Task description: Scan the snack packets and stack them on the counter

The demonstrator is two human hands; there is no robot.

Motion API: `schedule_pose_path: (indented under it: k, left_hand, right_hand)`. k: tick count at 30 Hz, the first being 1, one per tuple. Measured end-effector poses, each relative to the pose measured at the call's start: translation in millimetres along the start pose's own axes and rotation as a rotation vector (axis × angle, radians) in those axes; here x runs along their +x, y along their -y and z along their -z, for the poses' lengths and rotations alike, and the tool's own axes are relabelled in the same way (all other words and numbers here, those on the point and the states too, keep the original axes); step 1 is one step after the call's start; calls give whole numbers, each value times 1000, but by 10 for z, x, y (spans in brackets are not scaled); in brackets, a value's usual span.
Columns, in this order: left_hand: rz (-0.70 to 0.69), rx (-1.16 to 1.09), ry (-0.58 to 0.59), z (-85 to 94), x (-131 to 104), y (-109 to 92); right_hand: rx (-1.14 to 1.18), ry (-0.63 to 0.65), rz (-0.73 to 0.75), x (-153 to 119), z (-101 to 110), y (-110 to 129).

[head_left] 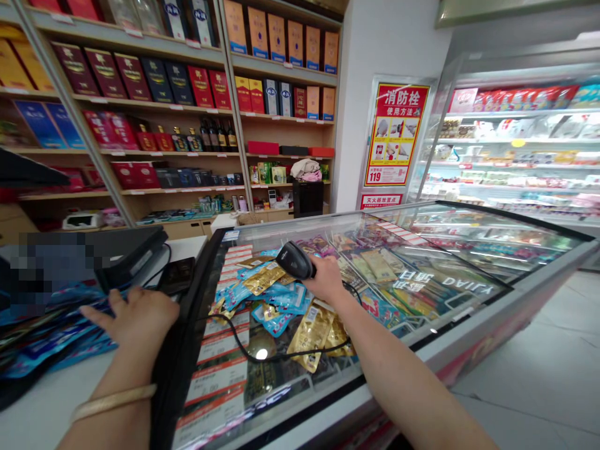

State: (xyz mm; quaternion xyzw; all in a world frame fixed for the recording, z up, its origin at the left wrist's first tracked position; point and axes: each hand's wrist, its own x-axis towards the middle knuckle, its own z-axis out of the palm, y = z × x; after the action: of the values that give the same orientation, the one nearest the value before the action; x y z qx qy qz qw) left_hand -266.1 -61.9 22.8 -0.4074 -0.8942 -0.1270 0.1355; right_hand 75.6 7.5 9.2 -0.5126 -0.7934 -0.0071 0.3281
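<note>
Nearest, on the white worktop, the person's left hand lies with fingers splayed and released over a heap of blue packets; the heap is loose and overlapping, so a careless sweep of the palm could spread it or push some off. Farther in, a black cable loops over the glass top of the freezer and across a gold pouch; a sharp pull could snag that pouch and drag its neighbours along. Beyond the loop, the right hand has its fingers wrapped round the handle of a black scanner, held at a mixed pile of blue and gold packets on the glass; whether the two touch cannot be told. Crossed wrappers and shiny foil could hide a code or spoil a reading through glare. The gold pouch looks glossy, creased and printed; the pile's blue wrappers are bright and crinkled. The scanner is dark, its rounded head pointing away to the left. Farthest back, boxed goods fill shelves.
</note>
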Motion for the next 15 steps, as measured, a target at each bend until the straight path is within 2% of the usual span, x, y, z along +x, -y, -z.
schedule_pose_path:
  k: [5, 7, 11, 15]
  left_hand:
    - [1, -155, -281, 169, -45, 0]
    - [-5, -287, -334, 228, -36, -2]
    - [-14, -580, -298, 275, -4, -68]
    - [155, -821, -113, 214, -17, -194]
  right_hand:
    - [1, -11, 14, 5, -8, -7]
    - [1, -9, 24, 8, -11, -10]
    - [0, -12, 38, 11, -13, -13]
    - [7, -17, 41, 7, -3, -5]
